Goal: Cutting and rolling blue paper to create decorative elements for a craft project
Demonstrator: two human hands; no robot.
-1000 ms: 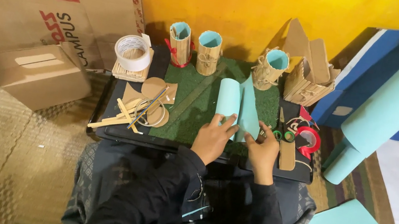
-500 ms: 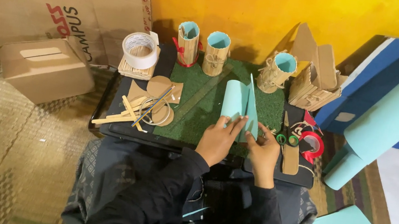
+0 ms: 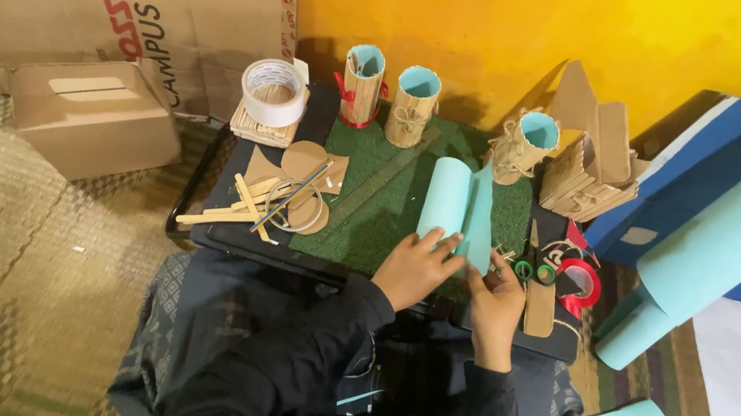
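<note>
Black long sleeves to wrists, bare hands [image 3: 454, 284], no rings/watch visible, dark patterned cloth over lap.

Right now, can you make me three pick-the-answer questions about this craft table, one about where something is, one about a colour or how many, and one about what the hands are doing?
1. Where is the white tape roll?
A. at the back left of the table
B. on the floor mat
C. on the small cardboard box

2. What colour is the paper being rolled?
A. pink
B. light blue
C. yellow

3. What are the hands doing with the paper?
A. both hold it
B. only one touches it
C. neither touches it

Answers:
1 A, it sits on a stack of wooden sticks at the table's far left corner.
2 B, the curled sheet is light blue.
3 A, the left hand and the right hand both grip its near edge.
</note>
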